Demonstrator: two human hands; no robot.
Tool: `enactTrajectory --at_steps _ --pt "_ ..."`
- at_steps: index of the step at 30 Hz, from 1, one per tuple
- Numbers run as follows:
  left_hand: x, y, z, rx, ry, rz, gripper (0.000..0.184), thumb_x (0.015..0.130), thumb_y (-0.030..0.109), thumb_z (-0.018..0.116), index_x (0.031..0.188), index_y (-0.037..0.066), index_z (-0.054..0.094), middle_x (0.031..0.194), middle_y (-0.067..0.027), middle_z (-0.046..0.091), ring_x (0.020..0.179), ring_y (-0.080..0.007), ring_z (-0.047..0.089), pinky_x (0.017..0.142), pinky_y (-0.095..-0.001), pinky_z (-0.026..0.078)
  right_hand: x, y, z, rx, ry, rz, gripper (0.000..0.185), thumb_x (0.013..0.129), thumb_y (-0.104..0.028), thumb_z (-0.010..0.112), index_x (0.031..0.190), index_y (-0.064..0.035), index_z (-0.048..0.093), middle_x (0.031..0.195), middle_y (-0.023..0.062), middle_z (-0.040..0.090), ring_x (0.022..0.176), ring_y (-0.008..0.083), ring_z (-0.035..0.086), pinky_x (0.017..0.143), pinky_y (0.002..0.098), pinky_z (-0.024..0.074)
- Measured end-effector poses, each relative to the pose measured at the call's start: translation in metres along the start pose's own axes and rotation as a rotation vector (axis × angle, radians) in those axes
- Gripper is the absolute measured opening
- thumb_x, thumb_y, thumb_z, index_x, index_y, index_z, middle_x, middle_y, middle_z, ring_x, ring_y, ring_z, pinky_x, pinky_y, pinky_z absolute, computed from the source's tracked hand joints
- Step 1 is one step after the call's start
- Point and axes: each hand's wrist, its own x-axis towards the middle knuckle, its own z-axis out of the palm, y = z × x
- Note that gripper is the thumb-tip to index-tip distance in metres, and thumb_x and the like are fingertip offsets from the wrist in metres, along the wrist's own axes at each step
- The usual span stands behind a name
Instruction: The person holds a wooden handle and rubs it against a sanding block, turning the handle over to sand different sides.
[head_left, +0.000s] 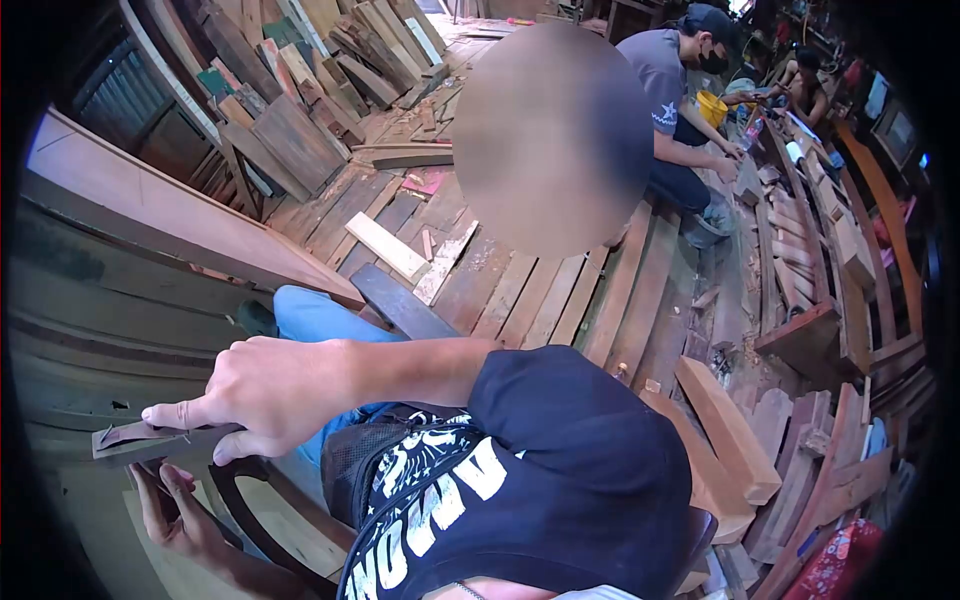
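Observation:
My right hand (pixel 265 395) is closed on a short flat strip of brownish wood (pixel 112 444), its index finger laid along the top and its thumb on the lower side. Below it is my left hand (pixel 185 525), fingers stretched upward and apart. The left fingertips come close to the strip's underside; contact cannot be made out. Beside both hands is a curved dark wooden piece (pixel 262 515) over a paler board (pixel 285 520). Behind the strip lies a grey-green surface with long ridges (pixel 100 365).
A long pale plank (pixel 190 220) slopes across the left. Boards lean in a stack (pixel 300 140) at the back. Loose wood (pixel 385 245) litters the slatted floor (pixel 545 300). A crouching person (pixel 665 110) works beside a yellow bucket (pixel 711 107). Thick timbers (pixel 730 435) lie at right.

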Motion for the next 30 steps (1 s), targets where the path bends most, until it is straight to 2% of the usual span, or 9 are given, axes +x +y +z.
enactTrajectory --at_steps 7,10,13,20,23,24,26,28,30 --pt "0.003 -0.007 0.009 -0.198 -0.021 -0.073 0.043 0.101 0.008 0.055 0.140 -0.008 0.047 0.084 -0.0076 0.058 0.072 -0.0113 0.050 0.064 -0.0243 0.041 -0.002 0.006 -0.004 0.000 0.034 0.001 0.071 0.084 -0.030 0.072 0.147 -0.0161 0.043 0.073 0.0191 0.065 0.069 0.0376 0.065 0.063 0.0457 0.0516" --pt "0.004 -0.020 0.010 -0.318 -0.049 -0.156 0.031 0.102 0.006 0.052 0.127 -0.010 0.054 0.085 -0.0077 0.057 0.075 -0.0117 0.049 0.067 -0.0243 0.040 -0.004 0.006 -0.008 0.013 -0.025 0.060 0.070 0.083 -0.029 0.073 0.146 -0.0166 0.045 0.072 0.0178 0.064 0.069 0.0370 0.065 0.062 0.0462 0.0511" --pt "0.000 -0.032 0.006 -0.306 -0.073 -0.171 0.040 0.102 0.010 0.054 0.137 -0.007 0.049 0.086 -0.0050 0.055 0.078 -0.0096 0.048 0.068 -0.0236 0.039 0.000 0.018 0.000 -0.007 0.046 -0.020 0.071 0.082 -0.028 0.074 0.145 -0.0182 0.045 0.071 0.0150 0.063 0.066 0.0357 0.064 0.060 0.0443 0.0505" --pt "0.023 -0.040 -0.025 -0.190 -0.280 0.030 0.040 0.100 0.003 0.052 0.139 -0.006 0.048 0.091 -0.0084 0.058 0.079 -0.0115 0.051 0.069 -0.0242 0.041 0.006 0.019 0.007 0.033 0.054 -0.041 0.069 0.083 -0.026 0.074 0.145 -0.0221 0.046 0.068 0.0134 0.062 0.063 0.0339 0.063 0.057 0.0438 0.0477" --pt "0.019 -0.042 -0.042 -0.063 -0.284 0.132 0.041 0.099 0.003 0.054 0.139 -0.006 0.049 0.094 -0.0101 0.061 0.078 -0.0129 0.054 0.066 -0.0244 0.044 0.005 0.013 0.012 0.076 0.102 -0.074 0.067 0.082 -0.029 0.075 0.142 -0.0178 0.050 0.071 0.0138 0.065 0.063 0.0338 0.063 0.058 0.0421 0.0479" --pt "0.014 -0.029 -0.039 -0.158 -0.256 0.142 0.039 0.099 0.003 0.055 0.137 -0.006 0.051 0.095 -0.0108 0.062 0.077 -0.0128 0.054 0.066 -0.0245 0.045 0.005 0.010 0.014 0.117 0.114 -0.092 0.065 0.080 -0.033 0.076 0.139 -0.0158 0.054 0.073 0.0136 0.068 0.063 0.0339 0.064 0.059 0.0404 0.0492" --pt "0.015 -0.017 -0.047 -0.160 -0.299 0.193 0.035 0.095 -0.002 0.057 0.128 -0.013 0.053 0.095 -0.0144 0.062 0.074 -0.0149 0.054 0.064 -0.0257 0.044 0.004 0.005 0.019 0.223 0.116 -0.120 0.064 0.081 -0.029 0.077 0.139 -0.0154 0.054 0.073 0.0116 0.069 0.061 0.0300 0.064 0.059 0.0367 0.0487" --pt "0.010 -0.001 -0.051 -0.135 -0.261 0.210 0.030 0.092 -0.002 0.061 0.120 -0.013 0.058 0.091 -0.0148 0.061 0.072 -0.0164 0.055 0.063 -0.0255 0.045 0.005 -0.001 0.020 0.362 0.046 -0.096 0.065 0.082 -0.027 0.077 0.141 -0.0170 0.053 0.071 0.0091 0.068 0.060 0.0268 0.062 0.059 0.0342 0.0474" --pt "0.015 0.003 -0.058 -0.095 -0.279 0.340 0.031 0.091 0.000 0.063 0.119 -0.012 0.058 0.089 -0.0141 0.061 0.071 -0.0158 0.056 0.062 -0.0255 0.045 0.006 -0.002 0.023 0.348 0.040 -0.141 0.066 0.082 -0.027 0.077 0.142 -0.0183 0.052 0.070 0.0078 0.067 0.059 0.0253 0.062 0.059 0.0337 0.0468"
